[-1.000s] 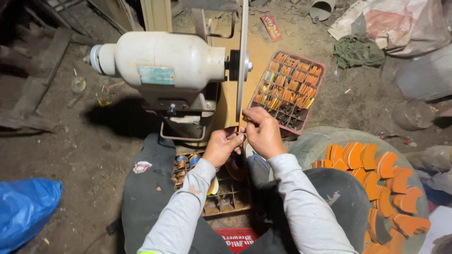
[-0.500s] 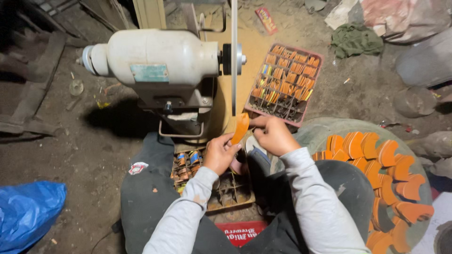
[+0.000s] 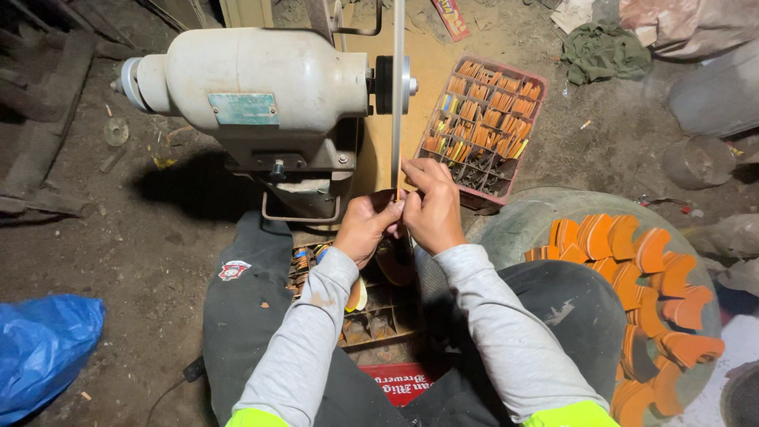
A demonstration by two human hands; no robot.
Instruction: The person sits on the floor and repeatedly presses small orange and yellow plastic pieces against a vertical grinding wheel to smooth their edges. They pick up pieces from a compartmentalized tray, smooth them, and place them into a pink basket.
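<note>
Dirt floor (image 3: 158, 261) of a dim workshop, littered with scraps and rubbish. A person is sitting low on it, dark trousers, grey sleeves with bright yellow-green cuffs at the bottom edge of the view.

In front of the knees a cream-white motor (image 3: 253, 83) is sitting on a metal stand, shaft pointing to the person's right, and a thin disc (image 3: 398, 95) mounted on it is showing edge-on as a narrow vertical strip.

Both hands are meeting right at the lower edge of that disc. Left hand (image 3: 365, 228) is curled closed, fingers pinched toward the disc. Right hand (image 3: 433, 207) is also closed, fingertips pressing in from the other side, touching the left hand. A small workpiece seems to be pinched between them against the disc, but it is hidden by the fingers; cannot tell what it is.

Behind the hands, to the right of the disc, a pink compartment crate (image 3: 484, 130) is lying on tan board, packed with small orange and multicoloured pieces. Between the person's legs another divided tray (image 3: 371, 320) is sitting, partly filled. To the right, a round grey basin (image 3: 522, 225) is holding rows of orange crescent-shaped pieces (image 3: 632, 292).

Blue plastic bag (image 3: 43, 348) lying at lower left. Green cloth (image 3: 605, 51) crumpled at upper right, near a grey pot (image 3: 700, 162).
</note>
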